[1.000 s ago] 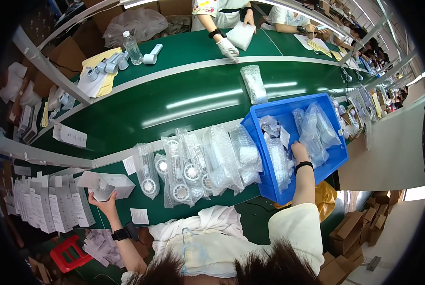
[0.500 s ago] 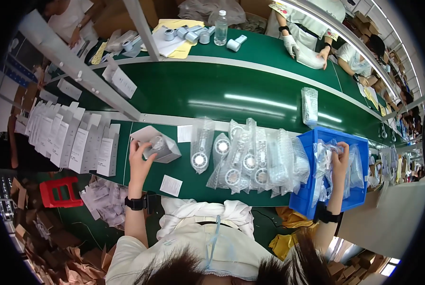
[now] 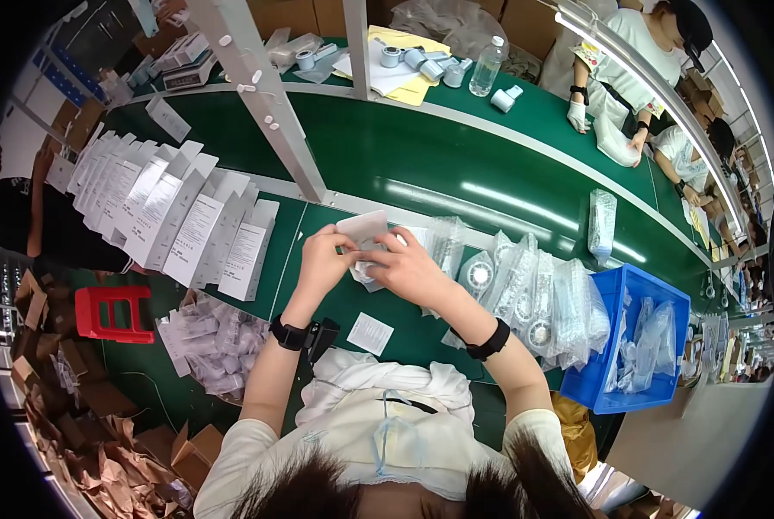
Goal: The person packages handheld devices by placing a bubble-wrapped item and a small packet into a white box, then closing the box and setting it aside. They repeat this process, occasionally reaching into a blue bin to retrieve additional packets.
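Note:
My left hand (image 3: 324, 261) and my right hand (image 3: 404, 266) meet over an open white carton (image 3: 364, 227), with its flap standing up behind my fingers. My left fingers are pinched together, though what lies in them is hidden. Crumpled clear plastic, seemingly a small bag (image 3: 366, 275), shows under my right fingers, which are bent round it. A printed paper slip (image 3: 371, 334) lies in front of the carton. Right of my right hand, handheld fans in clear bubble bags (image 3: 538, 298) lie in a row on the green table.
Upright white cartons (image 3: 201, 227) line the left side. A blue bin (image 3: 636, 400) with clear bags stands at the right. One bubble-wrapped packet (image 3: 602, 227) lies on the green belt, and a metal post (image 3: 270, 112) rises ahead. A co-worker (image 3: 638, 65) handles a white packet across the belt.
My right hand has left the blue bin and come left to the carton, beside my left hand. My view has shifted, so the table's things appear displaced.

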The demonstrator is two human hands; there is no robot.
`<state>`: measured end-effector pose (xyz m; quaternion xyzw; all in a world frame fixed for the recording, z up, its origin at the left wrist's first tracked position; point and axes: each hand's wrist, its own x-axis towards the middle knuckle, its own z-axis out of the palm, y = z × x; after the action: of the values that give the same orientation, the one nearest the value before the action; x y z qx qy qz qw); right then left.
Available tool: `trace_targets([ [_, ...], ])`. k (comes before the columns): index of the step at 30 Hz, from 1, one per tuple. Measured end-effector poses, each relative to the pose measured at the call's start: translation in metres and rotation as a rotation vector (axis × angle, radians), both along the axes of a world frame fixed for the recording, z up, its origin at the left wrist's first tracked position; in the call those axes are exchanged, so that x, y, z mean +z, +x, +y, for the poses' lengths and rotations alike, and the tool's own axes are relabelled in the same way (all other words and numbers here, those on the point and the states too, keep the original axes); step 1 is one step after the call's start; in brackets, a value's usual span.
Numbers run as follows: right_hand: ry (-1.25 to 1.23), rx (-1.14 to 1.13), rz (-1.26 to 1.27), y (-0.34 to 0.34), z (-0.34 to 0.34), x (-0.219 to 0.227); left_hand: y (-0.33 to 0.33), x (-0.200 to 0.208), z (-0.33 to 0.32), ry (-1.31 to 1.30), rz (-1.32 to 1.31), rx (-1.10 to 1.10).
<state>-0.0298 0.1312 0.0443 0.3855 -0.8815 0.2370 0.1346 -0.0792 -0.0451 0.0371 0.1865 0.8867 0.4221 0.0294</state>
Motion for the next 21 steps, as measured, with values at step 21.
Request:
trace_targets([
  [21,0.097,-0.361,0.038,0.006,-0.005,-0.042,0.013,-0.101,-0.133,-0.836,0.178,0.096],
])
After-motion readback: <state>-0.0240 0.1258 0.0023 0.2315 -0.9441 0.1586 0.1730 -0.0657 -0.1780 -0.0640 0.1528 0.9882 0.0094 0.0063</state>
